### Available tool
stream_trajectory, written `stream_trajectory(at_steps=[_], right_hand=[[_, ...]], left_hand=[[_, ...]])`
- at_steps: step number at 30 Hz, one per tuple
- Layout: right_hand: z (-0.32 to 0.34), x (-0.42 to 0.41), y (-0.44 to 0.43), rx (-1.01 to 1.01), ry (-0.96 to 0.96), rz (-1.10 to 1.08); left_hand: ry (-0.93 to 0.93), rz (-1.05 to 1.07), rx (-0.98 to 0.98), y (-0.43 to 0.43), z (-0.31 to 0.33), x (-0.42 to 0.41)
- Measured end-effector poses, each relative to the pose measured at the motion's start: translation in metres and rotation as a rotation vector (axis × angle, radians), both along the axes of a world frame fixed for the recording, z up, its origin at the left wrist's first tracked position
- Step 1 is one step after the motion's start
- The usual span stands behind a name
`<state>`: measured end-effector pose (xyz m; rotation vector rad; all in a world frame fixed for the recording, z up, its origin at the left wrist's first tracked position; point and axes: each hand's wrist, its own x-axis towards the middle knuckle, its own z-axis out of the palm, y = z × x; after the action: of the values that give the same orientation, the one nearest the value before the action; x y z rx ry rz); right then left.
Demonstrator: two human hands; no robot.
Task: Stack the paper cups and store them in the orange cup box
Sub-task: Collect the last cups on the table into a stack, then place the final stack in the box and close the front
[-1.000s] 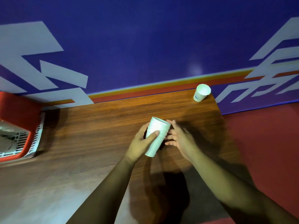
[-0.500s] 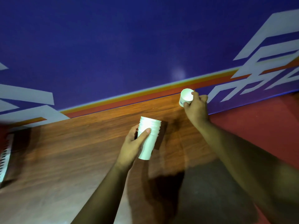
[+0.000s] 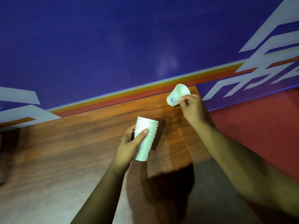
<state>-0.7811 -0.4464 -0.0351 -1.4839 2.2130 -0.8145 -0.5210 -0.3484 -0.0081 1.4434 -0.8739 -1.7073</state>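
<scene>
My left hand (image 3: pixel 131 145) grips a stack of several white paper cups (image 3: pixel 146 136), mouth up and tilted slightly, held above the middle of the wooden table (image 3: pixel 72 147). My right hand (image 3: pixel 191 107) holds a single white paper cup (image 3: pixel 177 95) with a blue logo, lifted and tilted near the table's far right corner. The single cup is up and to the right of the stack, a clear gap between them. The orange cup box is out of view.
A blue wall (image 3: pixel 129 46) with white shapes and an orange-red stripe runs behind the table. Red floor (image 3: pixel 258 126) lies to the right of the table edge. A dark shadow (image 3: pixel 169 188) falls on the near part of the table.
My right hand left the stack, reached to the far right corner, took the lone cup and lifted it off the table, tilted. The view swung right, so the orange box left the frame.
</scene>
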Motion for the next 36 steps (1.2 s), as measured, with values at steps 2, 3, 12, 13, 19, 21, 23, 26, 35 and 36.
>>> stream_trajectory(at_steps=[2, 3, 12, 13, 19, 21, 23, 26, 35, 36], right_hand=[[0.019, 0.019, 0.017, -0.071, -0.308, -0.002], [0.029, 0.029, 0.028, -0.080, -0.459, 0.017], [0.076, 0.090, 0.084, 0.105, -0.612, 0.481], [0.078, 0.096, 0.088, 0.123, -0.584, 0.530], [0.090, 0.144, 0.109, 0.150, -0.630, 0.571], [0.099, 0.164, 0.118, 0.208, -0.710, 0.529], [0.103, 0.184, 0.130, 0.315, -0.778, 0.498], [0.105, 0.213, 0.147, 0.411, -0.770, 0.512], [0.132, 0.324, 0.199, 0.567, -1.005, 0.495], [0.133, 0.339, 0.204, 0.565, -0.981, 0.528]], left_hand=[[-0.036, 0.004, -0.030, -0.001, 0.001, 0.008], [-0.065, -0.003, -0.052, -0.001, 0.001, 0.014], [-0.173, -0.165, -0.199, 0.015, 0.019, 0.068], [-0.170, -0.176, -0.200, 0.019, 0.023, 0.071], [-0.151, -0.135, -0.218, 0.041, 0.042, 0.096], [-0.145, -0.088, -0.216, 0.053, 0.047, 0.110], [-0.142, -0.053, -0.213, 0.068, 0.052, 0.126], [-0.151, -0.026, -0.214, 0.092, 0.062, 0.153], [-0.085, 0.238, -0.239, 0.154, 0.077, 0.252], [-0.073, 0.285, -0.236, 0.160, 0.079, 0.265]])
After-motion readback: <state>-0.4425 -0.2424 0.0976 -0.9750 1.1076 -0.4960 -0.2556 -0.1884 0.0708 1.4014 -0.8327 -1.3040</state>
